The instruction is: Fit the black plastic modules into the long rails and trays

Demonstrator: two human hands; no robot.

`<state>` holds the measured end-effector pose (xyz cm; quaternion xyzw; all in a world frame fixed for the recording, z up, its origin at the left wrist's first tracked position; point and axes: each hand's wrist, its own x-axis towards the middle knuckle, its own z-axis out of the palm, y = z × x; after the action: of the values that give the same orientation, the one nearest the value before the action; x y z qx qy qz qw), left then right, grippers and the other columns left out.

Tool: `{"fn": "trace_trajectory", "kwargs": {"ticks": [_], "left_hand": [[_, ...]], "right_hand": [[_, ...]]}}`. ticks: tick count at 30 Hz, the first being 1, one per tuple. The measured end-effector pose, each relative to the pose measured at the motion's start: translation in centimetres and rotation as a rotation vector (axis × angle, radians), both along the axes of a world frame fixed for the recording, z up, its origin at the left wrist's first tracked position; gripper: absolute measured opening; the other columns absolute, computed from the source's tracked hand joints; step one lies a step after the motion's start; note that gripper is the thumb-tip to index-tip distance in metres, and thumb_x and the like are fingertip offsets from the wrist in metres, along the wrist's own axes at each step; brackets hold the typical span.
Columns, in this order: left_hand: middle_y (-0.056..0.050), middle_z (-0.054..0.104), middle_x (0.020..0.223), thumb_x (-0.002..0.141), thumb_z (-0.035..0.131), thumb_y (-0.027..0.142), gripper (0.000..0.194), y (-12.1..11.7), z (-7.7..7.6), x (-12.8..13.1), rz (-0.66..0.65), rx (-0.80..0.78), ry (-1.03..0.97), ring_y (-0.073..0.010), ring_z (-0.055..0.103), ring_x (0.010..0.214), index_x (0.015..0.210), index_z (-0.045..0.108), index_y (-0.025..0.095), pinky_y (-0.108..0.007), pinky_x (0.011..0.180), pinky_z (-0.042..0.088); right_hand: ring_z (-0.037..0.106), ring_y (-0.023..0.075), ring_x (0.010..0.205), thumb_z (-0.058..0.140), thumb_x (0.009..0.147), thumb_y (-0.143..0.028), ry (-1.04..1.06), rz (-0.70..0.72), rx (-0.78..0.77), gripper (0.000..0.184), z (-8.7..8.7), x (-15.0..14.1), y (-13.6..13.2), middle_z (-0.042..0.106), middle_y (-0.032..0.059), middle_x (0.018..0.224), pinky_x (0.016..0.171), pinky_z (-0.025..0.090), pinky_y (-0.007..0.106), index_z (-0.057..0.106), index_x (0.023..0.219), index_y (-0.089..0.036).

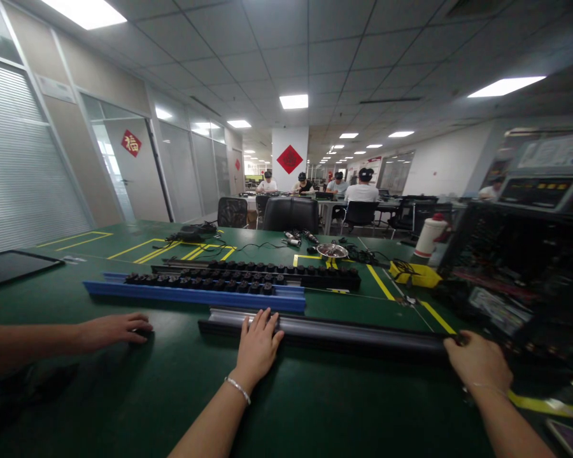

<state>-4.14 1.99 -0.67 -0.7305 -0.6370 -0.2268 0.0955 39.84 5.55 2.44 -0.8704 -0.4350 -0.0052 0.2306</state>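
A long black channel-shaped rail (348,333) lies across the near part of the table, its inner face shiny toward the left end. My left hand (259,343), with a silver bracelet at the wrist, rests on the rail left of its middle, fingers stretched out over it. At the rail's right end, my right hand (480,362) is closed around it, with the fingertips partly hidden. Just behind is a blue channel (195,296) with a row of small black round parts (219,282). Beyond it lies a black strip (325,278) with similar parts.
At the left, a co-worker's hand (114,331) lies on the green table (172,394). Behind are a metal dish (333,250), cables and a yellow tray (415,273). Dark equipment (520,254) stands right, beside a white bottle (430,235). A black panel (14,264) lies far left.
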Motion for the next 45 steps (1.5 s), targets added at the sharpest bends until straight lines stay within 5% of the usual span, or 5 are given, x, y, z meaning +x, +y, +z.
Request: {"fn": "trace_trajectory", "kwargs": {"ticks": [25,45], "left_hand": [[-0.008,0.045,0.137,0.090,0.033,0.040,0.044,0.0,-0.1,0.1,0.002,0.005,-0.005,-0.0254,0.036,0.128,0.129,0.046,0.026,-0.052,0.105,0.024],[-0.006,0.044,0.139,0.091,0.029,0.043,0.046,0.0,0.0,0.2,0.012,-0.028,-0.010,-0.0253,0.034,0.129,0.130,0.045,0.025,-0.051,0.106,0.023]], "right_hand": [[0.055,0.0247,0.096,0.043,0.072,-0.045,-0.077,0.296,0.136,0.046,-1.4,-7.8,0.4,0.058,0.0122,0.102,0.082,0.043,0.036,0.064,0.101,-0.016],[0.056,0.0225,0.092,0.043,0.075,-0.033,-0.021,0.477,0.156,0.034,-0.3,-17.2,-0.2,0.062,0.0106,0.102,0.081,0.041,0.033,0.062,0.097,-0.015]]}}
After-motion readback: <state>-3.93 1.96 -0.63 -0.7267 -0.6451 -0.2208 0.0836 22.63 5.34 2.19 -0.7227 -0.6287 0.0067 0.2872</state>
